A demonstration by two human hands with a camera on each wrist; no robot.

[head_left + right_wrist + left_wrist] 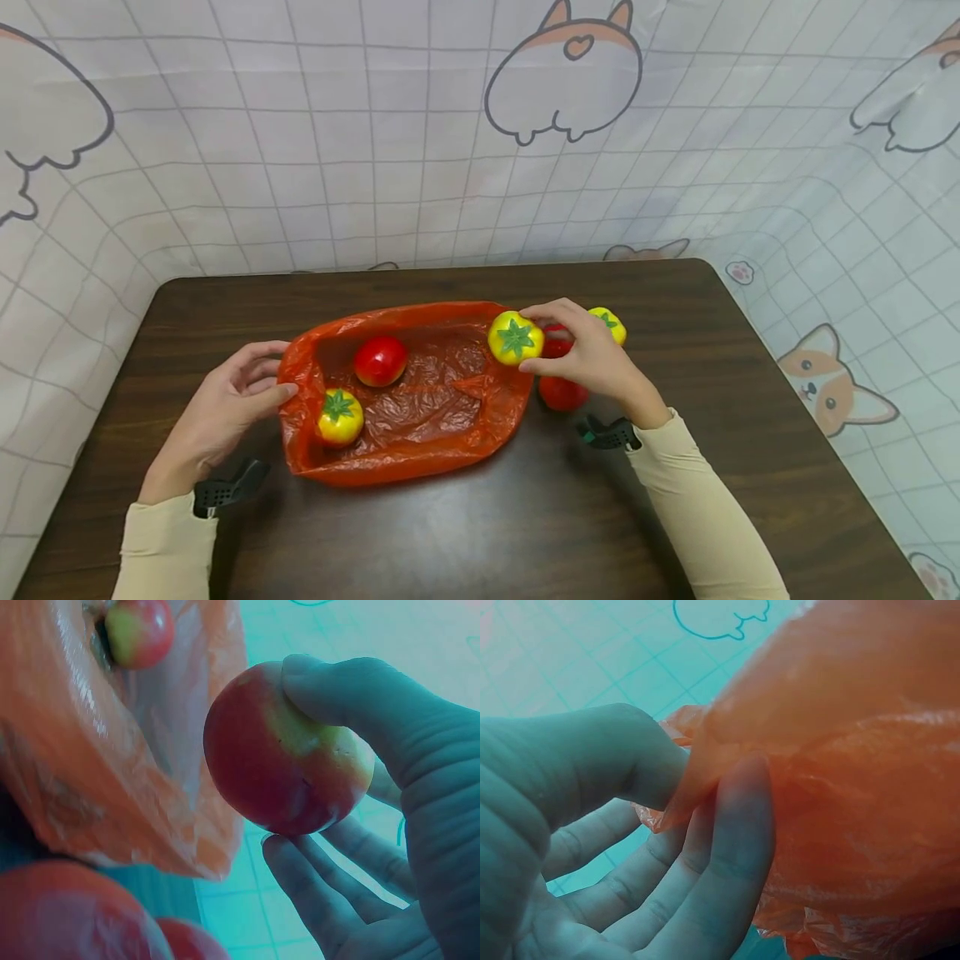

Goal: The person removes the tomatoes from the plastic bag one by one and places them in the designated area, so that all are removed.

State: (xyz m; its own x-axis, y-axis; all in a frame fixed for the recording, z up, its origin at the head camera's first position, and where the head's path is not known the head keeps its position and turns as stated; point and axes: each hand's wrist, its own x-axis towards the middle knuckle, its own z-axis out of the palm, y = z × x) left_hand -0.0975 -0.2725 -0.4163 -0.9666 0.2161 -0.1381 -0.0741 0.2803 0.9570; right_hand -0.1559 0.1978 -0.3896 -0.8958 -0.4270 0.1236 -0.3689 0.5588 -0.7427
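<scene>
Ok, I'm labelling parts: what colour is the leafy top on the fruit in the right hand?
The leafy top is green; it shows best in the head view.

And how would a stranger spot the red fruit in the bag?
On the dark table lies an open orange-red plastic bag. Of the two fruits resting inside, the red fruit sits farther back; from above it shows no green leaf star, unlike its yellow neighbour.
</scene>
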